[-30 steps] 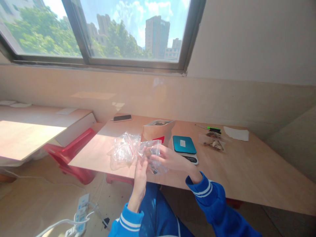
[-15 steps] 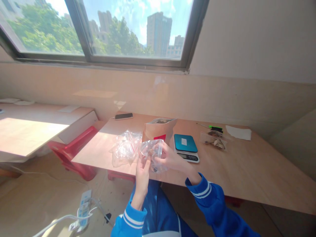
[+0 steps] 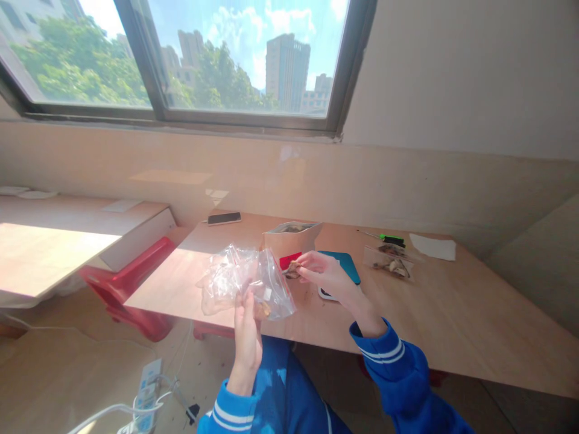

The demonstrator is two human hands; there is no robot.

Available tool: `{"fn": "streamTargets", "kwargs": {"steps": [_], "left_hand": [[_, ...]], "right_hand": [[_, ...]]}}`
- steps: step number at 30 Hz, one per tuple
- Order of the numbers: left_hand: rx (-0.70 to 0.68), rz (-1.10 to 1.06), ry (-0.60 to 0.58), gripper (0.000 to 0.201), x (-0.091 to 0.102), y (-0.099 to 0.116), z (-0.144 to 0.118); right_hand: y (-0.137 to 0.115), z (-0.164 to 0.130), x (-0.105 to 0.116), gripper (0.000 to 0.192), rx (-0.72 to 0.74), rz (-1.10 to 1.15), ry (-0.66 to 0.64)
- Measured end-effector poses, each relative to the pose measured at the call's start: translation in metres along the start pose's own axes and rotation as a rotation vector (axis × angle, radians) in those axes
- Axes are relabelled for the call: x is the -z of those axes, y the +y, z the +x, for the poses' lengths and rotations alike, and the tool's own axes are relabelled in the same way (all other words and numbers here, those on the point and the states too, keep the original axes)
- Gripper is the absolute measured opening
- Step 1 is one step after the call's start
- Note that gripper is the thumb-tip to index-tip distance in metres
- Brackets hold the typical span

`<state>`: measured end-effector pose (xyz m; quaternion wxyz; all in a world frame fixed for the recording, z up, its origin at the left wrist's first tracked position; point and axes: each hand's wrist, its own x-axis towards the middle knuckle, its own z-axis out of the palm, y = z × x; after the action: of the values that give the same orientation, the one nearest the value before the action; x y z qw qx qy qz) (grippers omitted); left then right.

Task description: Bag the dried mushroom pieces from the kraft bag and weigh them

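Observation:
My left hand (image 3: pixel 246 334) pinches the lower edge of a clear zip bag (image 3: pixel 278 295), held up over the table's front edge. A small yellowish-brown piece (image 3: pixel 263 310) lies at the bottom of this bag. Between the thumb and fingers of my right hand (image 3: pixel 322 274) is a wrinkled brown piece that looks like a dried mushroom (image 3: pixel 293 271), just right of the bag's mouth. Behind it stands an open kraft paper bag (image 3: pixel 283 240) with a red patch. More clear bags (image 3: pixel 217 289) lie to the left. My right hand partly covers the teal-topped kitchen scale (image 3: pixel 346 265).
Right of the scale lie small filled clear bags (image 3: pixel 391 265), a green-and-black screwdriver (image 3: pixel 391 240) and white paper (image 3: pixel 433 247). A phone (image 3: pixel 224 218) rests at the back left. A red chair (image 3: pixel 136 277) and a power strip (image 3: pixel 149 389) are on the left.
My right hand has come out of the clear bag and moved up and right, with the brown piece in its fingers. My left hand, still on the bag, has shifted slightly left.

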<state>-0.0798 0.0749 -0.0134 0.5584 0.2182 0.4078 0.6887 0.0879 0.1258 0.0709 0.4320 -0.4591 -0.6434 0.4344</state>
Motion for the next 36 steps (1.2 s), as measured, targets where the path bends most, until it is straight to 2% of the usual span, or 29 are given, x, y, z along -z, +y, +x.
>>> {"fn": "streamTargets", "kwargs": {"steps": [3,5,8,10,14,18,21,23,25,30,36], "left_hand": [[0.069,-0.104,0.032,0.049,0.004,0.009,0.000],[0.118,-0.175,-0.006,0.051,0.007,0.013,-0.001],[0.172,-0.238,-0.062,0.057,0.011,0.017,-0.003],[0.186,-0.247,-0.085,0.069,0.013,0.017,-0.005],[0.161,-0.221,-0.134,0.092,0.015,0.016,-0.006],[0.120,-0.158,-0.187,0.092,0.013,0.014,-0.008],[0.094,-0.122,-0.213,0.093,0.012,0.013,-0.008],[0.080,-0.101,-0.216,0.095,0.011,0.012,-0.007],[0.077,-0.083,-0.212,0.095,0.012,0.011,-0.007],[0.060,-0.096,-0.283,0.095,0.012,0.009,-0.009],[0.057,-0.039,-0.399,0.088,0.010,0.009,-0.011]], "right_hand": [[-0.019,0.022,0.018,0.021,0.095,0.024,0.133],[-0.032,0.040,0.024,0.019,0.171,-0.001,0.229],[-0.045,0.065,0.026,0.012,0.227,-0.224,0.310],[-0.046,0.076,0.024,0.010,0.243,-0.415,0.287],[-0.030,0.081,0.021,0.015,0.326,-0.663,0.132],[-0.017,0.076,0.023,0.027,0.400,-0.814,0.038],[-0.018,0.066,0.023,0.032,0.440,-0.872,0.083],[-0.023,0.055,0.021,0.033,0.466,-0.817,0.162],[-0.027,0.040,0.017,0.028,0.457,-0.671,0.148],[-0.021,0.006,0.003,0.017,0.207,-0.402,-0.196],[-0.010,-0.007,-0.010,0.019,0.089,-0.150,-0.403]]}}
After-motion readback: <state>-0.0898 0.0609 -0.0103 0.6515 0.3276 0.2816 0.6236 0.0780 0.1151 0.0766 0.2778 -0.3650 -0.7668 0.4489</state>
